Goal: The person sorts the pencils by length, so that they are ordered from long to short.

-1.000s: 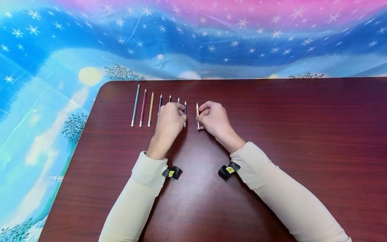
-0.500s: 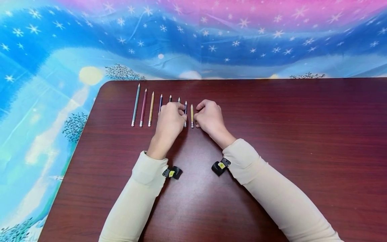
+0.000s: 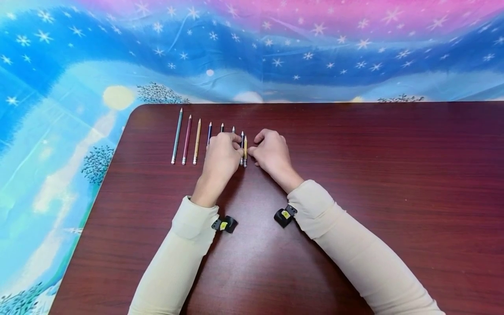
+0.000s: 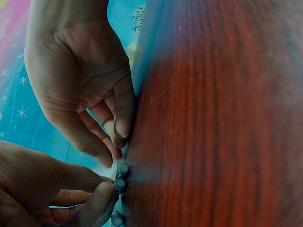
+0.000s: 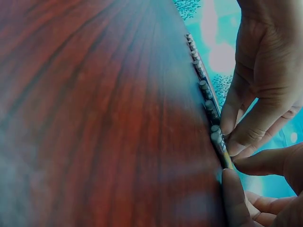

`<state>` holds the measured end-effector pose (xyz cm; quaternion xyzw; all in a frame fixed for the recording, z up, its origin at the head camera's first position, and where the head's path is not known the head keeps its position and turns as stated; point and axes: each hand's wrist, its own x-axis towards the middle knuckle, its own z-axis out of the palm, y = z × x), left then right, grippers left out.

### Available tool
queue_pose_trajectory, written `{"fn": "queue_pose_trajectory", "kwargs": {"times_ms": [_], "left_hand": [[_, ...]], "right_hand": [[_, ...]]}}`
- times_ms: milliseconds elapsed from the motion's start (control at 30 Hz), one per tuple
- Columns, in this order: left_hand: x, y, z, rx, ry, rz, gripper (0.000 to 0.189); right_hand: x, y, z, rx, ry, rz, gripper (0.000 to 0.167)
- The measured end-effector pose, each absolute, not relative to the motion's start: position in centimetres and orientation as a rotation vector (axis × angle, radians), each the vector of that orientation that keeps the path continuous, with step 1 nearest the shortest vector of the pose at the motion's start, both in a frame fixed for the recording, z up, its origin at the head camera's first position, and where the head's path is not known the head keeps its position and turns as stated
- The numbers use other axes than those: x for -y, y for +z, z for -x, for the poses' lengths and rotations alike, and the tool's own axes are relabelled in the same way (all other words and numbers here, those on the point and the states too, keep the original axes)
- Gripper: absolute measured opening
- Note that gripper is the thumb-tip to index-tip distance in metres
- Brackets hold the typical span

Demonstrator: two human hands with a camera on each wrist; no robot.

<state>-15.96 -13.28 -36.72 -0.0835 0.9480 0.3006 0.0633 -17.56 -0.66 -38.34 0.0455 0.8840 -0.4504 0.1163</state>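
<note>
A short yellow pencil lies right beside a dark blue pencil, both pointing away on the table. My left hand holds the dark blue pencil at its side between thumb and forefinger, as the left wrist view also shows with the two round pencil ends together. Just right of the yellow pencil is my right hand, its fingers loosely bent and its thumb tip close to the pencil; whether they touch I cannot tell. My left hand covers the lower parts of several pencils.
To the left lie a teal pencil, a pink pencil and a yellow-orange pencil. Tips of a blue pencil and others show above my left hand. A patterned cloth hangs behind the brown table.
The yellow pencil has moved left, up beside the dark blue one. My right hand has let go of it and shifted left slightly. My left hand has stayed in place.
</note>
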Motion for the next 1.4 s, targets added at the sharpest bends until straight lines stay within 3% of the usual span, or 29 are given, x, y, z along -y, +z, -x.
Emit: {"fn": "queue_pose_trajectory", "kwargs": {"times_ms": [600,1000,1400], "left_hand": [[13.44,-36.93,16.03,-2.876,0.912,0.231,0.023],[13.40,-36.90,15.81,-2.879,0.919,0.216,0.021],[13.48,-36.76,15.88,-2.870,0.925,0.229,0.021]], "right_hand": [[1.14,-38.59,17.60,-2.718,-1.132,-0.121,0.025],[0.41,-38.58,17.24,-2.768,-1.231,0.001,0.027],[0.34,-38.88,17.95,-2.529,-1.519,-0.138,0.027]]}}
